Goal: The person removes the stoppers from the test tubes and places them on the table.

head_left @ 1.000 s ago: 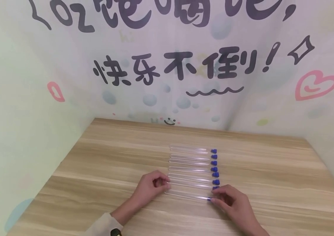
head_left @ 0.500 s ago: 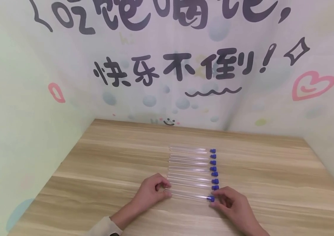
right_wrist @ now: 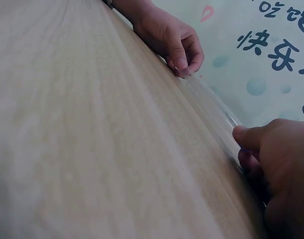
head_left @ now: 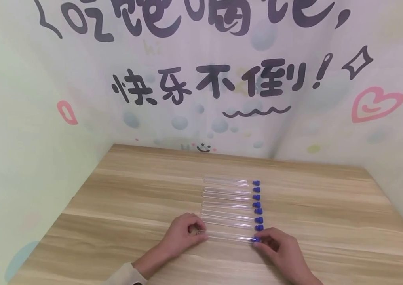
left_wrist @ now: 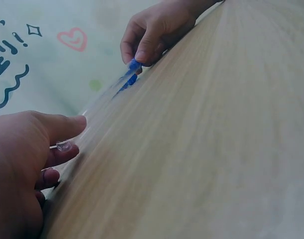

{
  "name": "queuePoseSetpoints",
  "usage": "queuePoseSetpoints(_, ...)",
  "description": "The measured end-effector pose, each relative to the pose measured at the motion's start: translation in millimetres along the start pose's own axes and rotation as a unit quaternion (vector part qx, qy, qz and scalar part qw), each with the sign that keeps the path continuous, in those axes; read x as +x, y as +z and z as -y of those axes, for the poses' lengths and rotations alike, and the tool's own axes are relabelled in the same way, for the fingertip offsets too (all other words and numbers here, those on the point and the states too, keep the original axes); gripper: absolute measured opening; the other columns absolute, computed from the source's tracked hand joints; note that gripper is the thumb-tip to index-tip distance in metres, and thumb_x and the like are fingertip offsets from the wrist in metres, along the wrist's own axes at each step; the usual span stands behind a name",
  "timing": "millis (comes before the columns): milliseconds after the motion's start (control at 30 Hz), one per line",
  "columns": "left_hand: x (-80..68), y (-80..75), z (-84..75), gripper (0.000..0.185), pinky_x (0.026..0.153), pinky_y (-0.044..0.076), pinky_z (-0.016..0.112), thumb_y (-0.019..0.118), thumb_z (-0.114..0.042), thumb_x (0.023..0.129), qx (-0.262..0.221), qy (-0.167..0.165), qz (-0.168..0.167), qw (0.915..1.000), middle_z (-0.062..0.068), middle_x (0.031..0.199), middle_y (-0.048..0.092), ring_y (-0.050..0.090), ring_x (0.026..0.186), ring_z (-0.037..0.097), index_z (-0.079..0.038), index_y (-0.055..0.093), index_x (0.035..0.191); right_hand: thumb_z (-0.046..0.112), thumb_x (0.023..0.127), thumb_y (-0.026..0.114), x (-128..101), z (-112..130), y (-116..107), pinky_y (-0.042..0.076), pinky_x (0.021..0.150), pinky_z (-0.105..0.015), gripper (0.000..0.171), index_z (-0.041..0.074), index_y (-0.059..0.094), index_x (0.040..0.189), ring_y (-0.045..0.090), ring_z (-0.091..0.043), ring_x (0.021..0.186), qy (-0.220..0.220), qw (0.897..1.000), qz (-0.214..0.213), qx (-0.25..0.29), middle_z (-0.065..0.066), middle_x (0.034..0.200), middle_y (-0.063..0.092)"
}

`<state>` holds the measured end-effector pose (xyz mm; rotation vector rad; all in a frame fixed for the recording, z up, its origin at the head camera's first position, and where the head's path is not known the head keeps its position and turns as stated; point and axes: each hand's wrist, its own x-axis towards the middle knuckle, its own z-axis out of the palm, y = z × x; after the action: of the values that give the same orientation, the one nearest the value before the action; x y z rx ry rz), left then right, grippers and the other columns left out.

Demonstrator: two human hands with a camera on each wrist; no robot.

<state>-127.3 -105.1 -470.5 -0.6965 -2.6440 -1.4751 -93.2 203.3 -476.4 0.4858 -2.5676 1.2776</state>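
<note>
Nearest the person, a clear test tube (head_left: 228,236) lies crosswise between the two hands. The left hand (head_left: 183,232) pinches its rounded left end, which shows as a glassy tip (left_wrist: 64,146) between thumb and finger in the left wrist view. At the other end the right hand (head_left: 280,246) pinches a blue stopper (head_left: 253,239) between thumb and index finger, and the tube's mouth overlaps this stopper. Part of the stopper is hidden behind the fingertips. In the right wrist view the right thumb (right_wrist: 246,133) covers most of that end.
Behind the held tube, several more clear tubes (head_left: 226,206) lie side by side on the wooden table (head_left: 144,178). A blue stopper (head_left: 256,204) lies off the right end of each. A printed cloth backdrop (head_left: 173,130) rises along the table's back edge.
The left hand has come slightly toward the person and taken the tube's rounded end between its fingers. The right hand stays at the stopper, with only a small shift.
</note>
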Motion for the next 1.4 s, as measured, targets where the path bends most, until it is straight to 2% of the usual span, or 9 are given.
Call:
queuePoseSetpoints(167, -0.1, -1.8, -3.3, 0.015, 0.056, 0.035, 0.020, 0.080, -0.025, 0.078, -0.023, 0.012, -0.002, 0.9997, 0.000, 0.064, 0.047, 0.039, 0.060, 0.006, -0.018, 0.069, 0.088, 0.007, 0.075, 0.080, 0.0, 2.7, -1.0, 0.051, 0.056, -0.024, 0.025, 0.021, 0.069, 0.093, 0.061, -0.005, 0.063, 0.025, 0.999, -0.006, 0.023, 0.015, 0.076, 0.064)
queuePoseSetpoints(333, -0.4, -1.9, -3.2, 0.015, 0.051, 0.032, 0.017, 0.078, -0.023, 0.080, -0.064, 0.024, 0.011, 0.9976, -0.003, 0.061, 0.045, 0.036, 0.056, 0.002, -0.015, 0.069, 0.088, 0.003, 0.075, 0.079, 0.7, 7.9, -2.5, 0.054, 0.061, -0.025, 0.025, 0.017, 0.069, 0.095, 0.064, -0.009, 0.068, 0.046, 0.998, -0.013, 0.050, 0.010, 0.078, 0.065)
queuePoseSetpoints(567, -1.0, -0.4, -3.3, 0.013, 0.049, 0.031, 0.016, 0.078, -0.016, 0.080, -0.096, 0.079, 0.015, 0.9921, 0.003, 0.058, 0.047, 0.035, 0.054, 0.001, -0.010, 0.069, 0.086, 0.006, 0.079, 0.077, 3.6, 12.9, -4.2, 0.053, 0.059, -0.025, 0.020, 0.018, 0.069, 0.093, 0.064, -0.009, 0.067, 0.068, 0.996, -0.027, 0.047, 0.003, 0.079, 0.066)
queuePoseSetpoints(667, -0.6, -0.3, -3.0, 0.013, 0.048, 0.031, 0.015, 0.079, -0.016, 0.079, -0.098, 0.089, 0.016, 0.9911, 0.003, 0.059, 0.048, 0.035, 0.054, 0.001, -0.010, 0.069, 0.085, 0.007, 0.079, 0.077, 4.0, 13.4, -4.2, 0.054, 0.060, -0.024, 0.019, 0.018, 0.069, 0.092, 0.064, -0.009, 0.069, 0.075, 0.996, -0.031, 0.045, 0.002, 0.079, 0.067)
queuePoseSetpoints(933, -1.4, 0.1, -3.0, 0.014, 0.047, 0.031, 0.015, 0.079, -0.021, 0.079, -0.103, 0.102, 0.019, 0.9892, -0.011, 0.061, 0.048, 0.035, 0.053, -0.003, -0.012, 0.069, 0.080, 0.009, 0.078, 0.079, 3.8, 13.4, -2.5, 0.054, 0.064, -0.023, 0.018, 0.018, 0.069, 0.090, 0.065, -0.007, 0.070, 0.078, 0.996, -0.043, 0.024, 0.011, 0.078, 0.066)
queuePoseSetpoints(1067, -1.9, 0.4, -3.8, 0.014, 0.046, 0.031, 0.015, 0.080, -0.019, 0.078, -0.103, 0.104, 0.017, 0.9890, -0.013, 0.063, 0.050, 0.035, 0.054, -0.004, -0.012, 0.068, 0.080, 0.007, 0.076, 0.080, 3.5, 12.1, -1.9, 0.054, 0.064, -0.024, 0.020, 0.018, 0.069, 0.089, 0.065, -0.007, 0.069, 0.074, 0.996, -0.047, 0.014, 0.014, 0.077, 0.065)
queuePoseSetpoints(1400, -0.5, -0.2, -3.3, 0.010, 0.047, 0.038, 0.018, 0.079, -0.014, 0.079, -0.091, 0.073, -0.001, 0.9932, -0.011, 0.067, 0.057, 0.043, 0.056, -0.001, -0.009, 0.071, 0.083, 0.004, 0.076, 0.079, 1.7, 8.8, -3.0, 0.054, 0.067, -0.024, 0.021, 0.016, 0.070, 0.091, 0.066, -0.009, 0.073, 0.058, 0.997, -0.034, 0.040, 0.012, 0.080, 0.067)
